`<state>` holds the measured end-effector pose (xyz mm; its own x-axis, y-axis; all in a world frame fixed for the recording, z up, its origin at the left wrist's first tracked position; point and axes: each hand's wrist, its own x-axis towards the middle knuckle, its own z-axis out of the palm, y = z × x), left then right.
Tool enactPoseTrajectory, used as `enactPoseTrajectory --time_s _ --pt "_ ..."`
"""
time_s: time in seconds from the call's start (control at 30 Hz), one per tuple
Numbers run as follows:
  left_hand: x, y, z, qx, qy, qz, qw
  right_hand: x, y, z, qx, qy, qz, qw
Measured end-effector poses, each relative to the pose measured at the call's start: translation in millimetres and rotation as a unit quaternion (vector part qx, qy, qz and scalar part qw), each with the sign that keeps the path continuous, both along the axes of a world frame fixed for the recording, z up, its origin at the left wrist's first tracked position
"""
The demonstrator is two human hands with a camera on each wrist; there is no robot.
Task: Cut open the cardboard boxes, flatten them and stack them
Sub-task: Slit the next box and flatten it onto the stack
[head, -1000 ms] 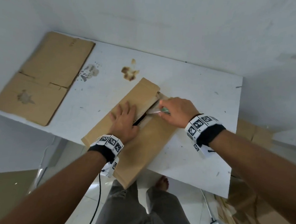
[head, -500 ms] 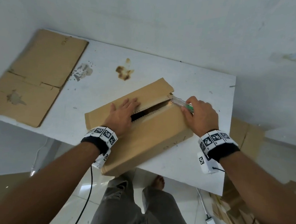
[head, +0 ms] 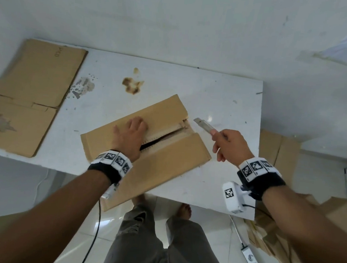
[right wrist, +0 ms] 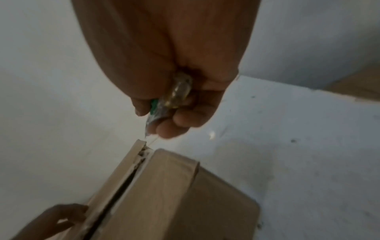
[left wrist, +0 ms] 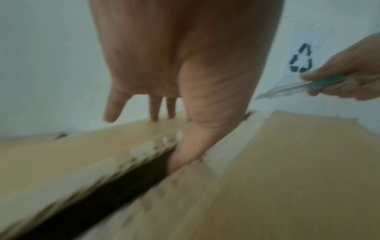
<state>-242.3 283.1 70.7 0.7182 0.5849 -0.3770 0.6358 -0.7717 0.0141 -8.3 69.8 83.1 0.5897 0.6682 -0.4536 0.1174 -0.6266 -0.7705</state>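
Cardboard box (head: 146,148) seam now slit through; right hand (head: 232,144), gripping knife (head: 205,125), has cleared it, left hand (head: 130,137) pressing flat-fingered, so flattening follows.

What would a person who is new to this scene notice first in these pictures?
First the cardboard box in the middle of the white table, its top slit open along a dark gap. The left hand rests on it, thumb in the gap, while the right hand grips a utility knife just past the box's far end. A flattened cardboard sheet lies at the table's left edge.
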Motion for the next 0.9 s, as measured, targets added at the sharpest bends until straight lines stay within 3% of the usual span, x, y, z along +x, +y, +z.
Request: enactPoseTrajectory --time_s 0.17,0.27,0.37,0.47,0.53,0.6,0.7,0.8,0.9 --pt "36.7 -20.4 10.4 0.026 0.079 0.059 0.995 -25.3 22.2 -24.3 -0.051 -0.025 -0.058 0.997" --pt "35.5 -14.7 10.1 -0.017 0.061 0.094 0.994 -20.9 19.6 -25.7 -0.010 0.087 -0.126 0.988" --pt "27.7 4.6 17.9 -0.115 0.035 0.109 0.987 -4.0 9.3 -24.0 0.018 0.189 -0.157 0.969" --pt "17.2 14.3 20.0 -0.139 -0.023 0.116 0.983 7.4 10.2 -29.5 -0.027 0.093 -0.121 0.988" --pt "17.3 2.2 15.9 -0.109 -0.058 0.126 0.984 1.3 14.1 -31.2 -0.061 0.036 -0.077 0.995" --pt "28.9 -17.5 9.1 -0.059 -0.074 0.135 0.986 -12.6 15.1 -31.2 -0.063 0.038 -0.063 0.995" --pt "49.9 -39.2 -2.3 -0.009 -0.076 0.111 0.991 -34.6 6.5 -39.0 -0.036 0.146 -0.047 0.988" --pt "55.4 -38.8 -14.5 -0.004 -0.028 0.093 0.995 -45.0 -5.5 -48.1 0.021 0.288 -0.045 0.956" --pt "50.3 -38.4 -23.0 -0.031 -0.058 0.109 0.992 -42.6 -8.8 -46.7 0.038 0.264 -0.050 0.963"
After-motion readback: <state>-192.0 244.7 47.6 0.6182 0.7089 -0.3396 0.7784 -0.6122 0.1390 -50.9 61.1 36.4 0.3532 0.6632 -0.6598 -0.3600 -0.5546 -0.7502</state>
